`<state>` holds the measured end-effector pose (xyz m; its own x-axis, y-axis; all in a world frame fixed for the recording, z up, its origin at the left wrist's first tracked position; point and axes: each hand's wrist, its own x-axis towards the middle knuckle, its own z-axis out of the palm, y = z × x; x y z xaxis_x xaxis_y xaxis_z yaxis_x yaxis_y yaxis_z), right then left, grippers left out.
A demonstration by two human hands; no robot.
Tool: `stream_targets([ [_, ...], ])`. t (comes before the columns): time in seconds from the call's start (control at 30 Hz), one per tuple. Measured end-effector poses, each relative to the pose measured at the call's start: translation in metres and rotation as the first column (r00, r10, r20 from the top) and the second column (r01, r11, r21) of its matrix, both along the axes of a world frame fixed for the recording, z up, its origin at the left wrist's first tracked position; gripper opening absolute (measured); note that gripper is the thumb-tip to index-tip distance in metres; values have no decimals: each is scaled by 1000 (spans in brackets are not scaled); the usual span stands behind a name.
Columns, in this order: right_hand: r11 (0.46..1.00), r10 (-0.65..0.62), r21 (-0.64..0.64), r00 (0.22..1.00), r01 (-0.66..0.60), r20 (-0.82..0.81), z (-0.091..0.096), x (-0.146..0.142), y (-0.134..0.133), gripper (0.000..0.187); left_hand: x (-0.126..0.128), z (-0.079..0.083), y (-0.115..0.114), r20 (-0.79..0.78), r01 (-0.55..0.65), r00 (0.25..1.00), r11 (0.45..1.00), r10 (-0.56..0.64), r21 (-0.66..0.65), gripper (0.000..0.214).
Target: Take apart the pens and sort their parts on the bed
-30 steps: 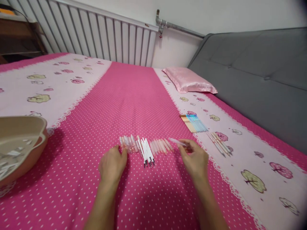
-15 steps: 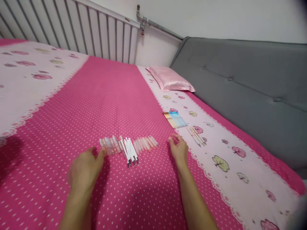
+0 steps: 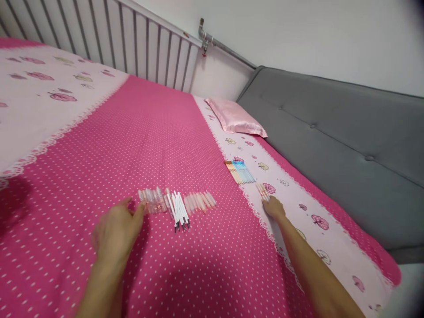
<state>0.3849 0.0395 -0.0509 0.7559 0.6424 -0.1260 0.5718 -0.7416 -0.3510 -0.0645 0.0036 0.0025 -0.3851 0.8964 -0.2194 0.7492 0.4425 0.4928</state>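
My left hand (image 3: 115, 229) lies flat on the pink dotted bedspread (image 3: 149, 132). Its fingers are stretched toward the left end of a row of clear pen barrels (image 3: 151, 205), and it holds nothing. Beside those lie white pens (image 3: 179, 211) and pale pink pens (image 3: 200, 201). My right hand (image 3: 273, 207) reaches to the right onto the pale border strip. Its fingers are drawn together over the near ends of a small bunch of white and pink pens (image 3: 263, 190). What the fingers pinch is hidden. A bundle of blue and orange pens (image 3: 241, 172) lies just beyond.
A grey padded headboard (image 3: 331, 132) runs along the right side. A pink satin pillow (image 3: 235, 118) lies at the far end of the bed. A white ribbed radiator (image 3: 139, 48) with a metal pipe (image 3: 218, 42) stands against the wall behind.
My right hand, which held a clear pen a second ago, has moved right to the bunch on the border strip. The view has swung right, and the beige basket is out of sight.
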Motion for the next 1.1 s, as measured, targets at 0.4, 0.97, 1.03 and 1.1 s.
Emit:
stream_targets([
  [0.4, 936, 274, 338, 806, -98, -525, 49, -112, -19, 22, 6, 5, -9, 127, -118, 988, 945, 82, 304, 52],
  [0.97, 561, 793, 625, 134, -543, -595, 56, -276, -56, 24, 55, 0, -7, 999, -391, -30, 920, 15, -25, 24],
  [1.03, 578, 809, 595, 294, -559, -509, 52, -269, -55, 18, 56, 1, -7, 1000, -385, -23, 922, 17, -25, 24],
  [1.1, 599, 799, 589, 357, -543, -484, 47, -264, -54, 16, 58, 4, -7, 999, -343, -36, 939, 24, -35, 24],
])
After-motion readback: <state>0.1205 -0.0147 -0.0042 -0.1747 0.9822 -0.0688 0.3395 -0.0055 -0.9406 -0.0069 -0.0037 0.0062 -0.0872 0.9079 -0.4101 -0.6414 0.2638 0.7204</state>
